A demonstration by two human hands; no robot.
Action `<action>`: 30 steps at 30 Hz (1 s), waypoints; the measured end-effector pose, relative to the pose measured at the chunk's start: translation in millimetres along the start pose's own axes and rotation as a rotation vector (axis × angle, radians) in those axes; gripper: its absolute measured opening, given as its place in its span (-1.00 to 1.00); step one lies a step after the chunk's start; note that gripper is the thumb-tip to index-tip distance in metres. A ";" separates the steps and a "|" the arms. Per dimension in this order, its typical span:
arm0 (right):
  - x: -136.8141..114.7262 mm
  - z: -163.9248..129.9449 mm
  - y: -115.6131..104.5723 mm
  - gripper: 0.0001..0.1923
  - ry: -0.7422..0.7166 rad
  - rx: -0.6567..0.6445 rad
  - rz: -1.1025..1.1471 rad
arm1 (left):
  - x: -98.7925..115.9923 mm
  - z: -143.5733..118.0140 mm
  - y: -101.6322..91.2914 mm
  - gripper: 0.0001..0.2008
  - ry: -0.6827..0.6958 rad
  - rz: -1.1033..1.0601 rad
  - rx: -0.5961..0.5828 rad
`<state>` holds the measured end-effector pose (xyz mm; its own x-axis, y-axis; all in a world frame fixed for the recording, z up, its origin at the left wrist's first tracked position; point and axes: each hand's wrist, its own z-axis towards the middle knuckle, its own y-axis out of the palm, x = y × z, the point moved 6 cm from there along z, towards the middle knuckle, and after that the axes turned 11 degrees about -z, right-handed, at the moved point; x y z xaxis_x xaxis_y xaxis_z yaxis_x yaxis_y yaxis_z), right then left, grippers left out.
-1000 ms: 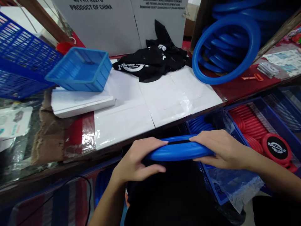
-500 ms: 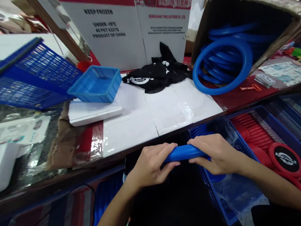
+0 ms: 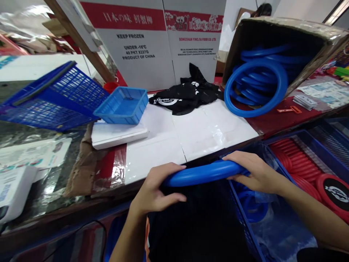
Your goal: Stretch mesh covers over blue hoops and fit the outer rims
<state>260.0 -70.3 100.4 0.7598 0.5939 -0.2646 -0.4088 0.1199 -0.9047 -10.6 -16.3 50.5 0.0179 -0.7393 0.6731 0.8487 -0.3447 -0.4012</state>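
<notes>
While our two hands are gripping one blue ring (image 3: 203,173), we are holding it flat at the table (image 3: 191,134) edge.

Our left hand (image 3: 155,191) is closing over its left end and our right hand (image 3: 256,173) over its right, likely steadying black fabric (image 3: 199,218) stretched beneath. We are counting two blue baskets (image 3: 122,105), one box of rings (image 3: 256,87), one black cloth pile (image 3: 185,96).

The near half of the blue ring (image 3: 203,173) is lost against dark cloth below it, and its ends are covered by the left hand (image 3: 156,191) and right hand (image 3: 255,173). The red discs (image 3: 297,162) are cut off at the right edge. Small print on the far cardboard box (image 3: 163,47) cannot be read.
</notes>
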 end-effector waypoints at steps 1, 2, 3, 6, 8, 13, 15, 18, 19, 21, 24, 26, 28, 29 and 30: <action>-5.6 2.0 3.9 -0.66 -0.034 -0.003 -0.013 | 6.8 4.5 6.3 -0.41 0.000 0.032 -0.039; -10.8 3.9 7.0 -0.65 -0.062 -0.006 -0.029 | 13.0 8.7 13.1 -0.42 0.001 0.052 -0.079; -15.1 5.6 9.2 -0.64 -0.083 -0.008 -0.046 | 18.2 12.2 19.2 -0.44 0.009 0.068 -0.109; -21.3 8.0 10.2 -0.59 -0.103 -0.020 -0.051 | 24.4 15.5 26.6 -0.56 0.084 0.122 -0.090; -18.2 6.9 8.1 -0.53 -0.077 -0.046 -0.022 | 17.3 8.0 22.6 -0.64 0.133 0.104 -0.029; 4.8 -2.8 -0.8 -0.52 0.043 -0.059 0.051 | -37.8 -41.5 -4.2 -0.57 -0.008 -0.081 0.334; 7.9 -5.9 -0.7 -0.57 0.049 -0.068 0.085 | -59.6 -61.9 -9.6 -0.49 -0.099 -0.229 0.517; -1.8 -6.4 2.1 -0.58 -0.020 -0.072 0.100 | -73.4 -71.1 -4.8 -0.28 -0.129 -0.445 0.614; -7.1 -5.8 2.3 -0.59 -0.051 -0.061 0.097 | -72.4 -68.2 -2.0 -0.23 -0.098 -0.505 0.592; -17.3 -4.3 1.8 -0.60 -0.105 -0.036 0.092 | -66.9 -59.4 1.7 -0.21 -0.016 -0.590 0.521; -27.0 -3.0 -1.5 -0.59 -0.156 -0.007 0.070 | -63.2 -50.9 0.4 -0.25 -0.030 -0.617 0.477; -29.0 -2.7 -4.1 -0.59 -0.163 0.003 0.047 | -60.8 -49.3 -3.1 -0.27 -0.112 -0.590 0.467; -29.3 -2.3 -5.7 -0.61 -0.154 0.011 0.025 | -49.9 -47.0 -7.6 -0.30 -0.154 -0.538 0.435; -29.6 -1.9 -5.6 -0.62 -0.149 0.013 0.015 | -40.4 -43.8 -9.0 -0.33 -0.158 -0.489 0.397; -30.2 -1.4 -5.1 -0.63 -0.146 0.016 0.004 | -28.7 -38.9 -9.3 -0.38 -0.158 -0.416 0.345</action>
<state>239.9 -90.0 112.6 0.6768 0.7038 -0.2159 -0.4210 0.1295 -0.8978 -39.6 -14.4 10.6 -0.2988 -0.4771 0.8265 0.9244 -0.3599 0.1264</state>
